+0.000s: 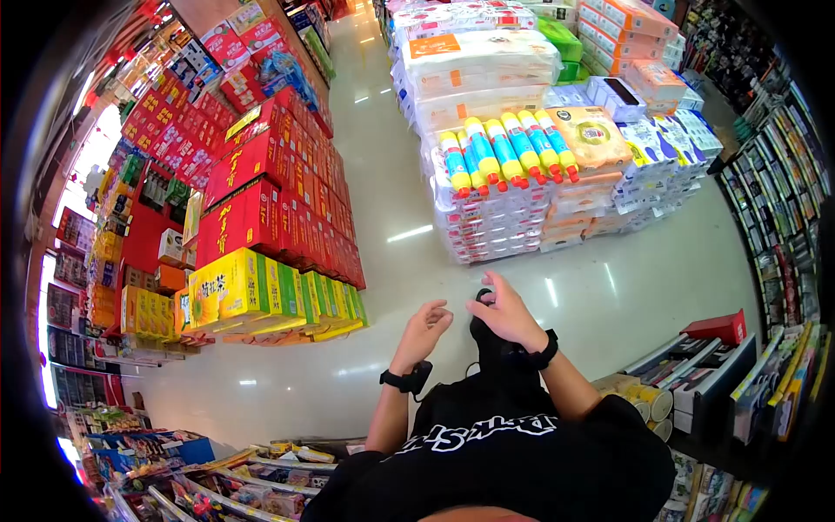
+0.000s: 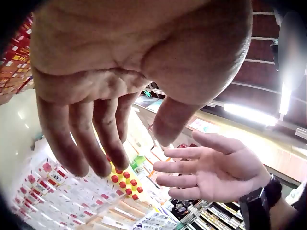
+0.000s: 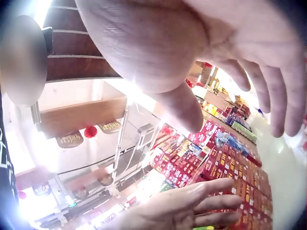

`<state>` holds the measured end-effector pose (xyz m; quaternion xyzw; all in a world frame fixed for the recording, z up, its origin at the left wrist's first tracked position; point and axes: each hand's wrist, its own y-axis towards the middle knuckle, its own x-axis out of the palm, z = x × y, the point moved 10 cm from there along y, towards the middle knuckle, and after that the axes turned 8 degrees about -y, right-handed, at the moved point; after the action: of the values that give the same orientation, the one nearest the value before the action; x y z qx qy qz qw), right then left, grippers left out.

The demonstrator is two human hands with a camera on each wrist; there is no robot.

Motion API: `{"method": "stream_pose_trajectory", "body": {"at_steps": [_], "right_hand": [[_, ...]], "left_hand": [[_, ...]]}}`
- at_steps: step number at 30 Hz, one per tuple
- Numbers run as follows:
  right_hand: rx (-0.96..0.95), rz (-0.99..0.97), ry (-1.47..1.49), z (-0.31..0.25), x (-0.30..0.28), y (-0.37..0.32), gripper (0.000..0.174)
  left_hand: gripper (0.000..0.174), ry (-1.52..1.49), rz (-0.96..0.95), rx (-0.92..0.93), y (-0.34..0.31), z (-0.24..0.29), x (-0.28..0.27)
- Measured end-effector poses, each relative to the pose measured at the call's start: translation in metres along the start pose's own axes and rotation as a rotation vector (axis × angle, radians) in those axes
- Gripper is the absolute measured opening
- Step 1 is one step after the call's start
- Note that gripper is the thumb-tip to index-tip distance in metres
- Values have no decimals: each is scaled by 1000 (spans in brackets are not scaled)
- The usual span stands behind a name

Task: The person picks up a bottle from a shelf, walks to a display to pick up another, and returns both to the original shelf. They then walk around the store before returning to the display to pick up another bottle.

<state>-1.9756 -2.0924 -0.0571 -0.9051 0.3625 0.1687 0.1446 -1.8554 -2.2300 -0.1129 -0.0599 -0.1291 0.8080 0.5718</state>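
Note:
Both hands hover in front of the body, apart from each other and holding nothing. In the head view the left hand has its fingers loosely bent and points toward the right one. The right hand is a little higher, with fingers reaching left. Seen from the left wrist, the left hand fills the top with its fingers hanging down, while the right hand shows a spread palm. From the right wrist, the left hand appears low, with straight fingers. Nearest ahead are yellow-and-blue bottles on packs of tissue paper.
Red drink cartons and yellow-green tea boxes are stacked on the left. A glossy floor aisle runs between the stacks. Shelves of small goods stand at the right, and racks flank the person below.

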Motion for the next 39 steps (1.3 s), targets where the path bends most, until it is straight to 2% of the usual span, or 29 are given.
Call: {"method": "stream_pose_trajectory", "body": {"at_steps": [4,7,10,13,14,17,18,22,26,29,32,34,37,39], "right_hand": [[-60,73,-1,1,-22,72,82],[-33,60,56,9,-32,132,81],[-202,170,-141,-3,-49,185,80],[-139,283,-164,10,-70,230,77],[-49,328,-126,22,-78,241,71],[15,422,-182,46,-95,260,66],[39,441,-152,49,-101,262,60],[129,537,-229,72,-108,268,53],[306,592,-170,89,-106,275,44],[412,622,-146,102,-101,282,47],[511,718,-104,110,-99,287,40],[572,752,-100,120,-95,289,37],[635,825,-96,124,-92,287,36],[687,847,-25,126,-89,284,35]], "left_hand": [[43,14,11,5,61,14,-18],[45,55,-14,-13,108,35,-33],[46,129,-41,-57,153,61,-49],[47,187,-43,-81,206,78,-65],[48,200,-43,-91,222,81,-71],[50,165,-76,-67,271,79,-77],[51,151,-103,-128,288,74,-77],[58,139,-135,-210,351,64,-71],[65,123,-246,-127,427,57,-56],[69,158,-317,-109,478,69,-40],[74,169,-335,-66,521,83,-32],[80,218,-365,-57,547,91,-27],[80,482,-430,107,571,112,-16],[79,463,-494,85,575,111,-9]]}}
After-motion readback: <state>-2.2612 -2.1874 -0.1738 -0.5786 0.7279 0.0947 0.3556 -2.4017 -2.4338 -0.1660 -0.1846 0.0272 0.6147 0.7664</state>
